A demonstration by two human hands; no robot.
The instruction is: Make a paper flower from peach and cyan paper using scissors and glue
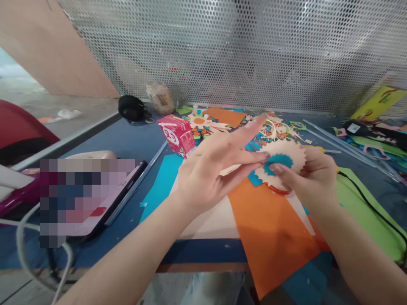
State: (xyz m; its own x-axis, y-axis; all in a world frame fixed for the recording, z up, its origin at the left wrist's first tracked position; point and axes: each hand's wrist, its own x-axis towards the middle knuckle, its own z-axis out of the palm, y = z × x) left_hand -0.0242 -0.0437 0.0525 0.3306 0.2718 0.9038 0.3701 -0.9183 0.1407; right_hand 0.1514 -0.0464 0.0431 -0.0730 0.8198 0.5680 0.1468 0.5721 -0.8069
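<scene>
Pinching the cream scalloped paper rosette with teal centre (281, 163), the right hand (313, 178) grips its edge while the left hand (210, 171), grip released, presses flat fingertips (262, 157) against it, writing on the red carton (178, 134) unreadable.

A red carton (178, 134) on the table bears white print, too blurred to read. No other lettering is legible.

Screen of the phone (95, 199) pixelated, content unreadable; lower edge of the layered foam flower (281, 163) covered by the right hand (313, 178), its left part by fingers of the left hand (210, 169); orange foam sheet (273, 237) cut off below the table's edge; label on the red carton (177, 134) too blurred to read; white cable (32, 250) running out of frame at the bottom.
</scene>
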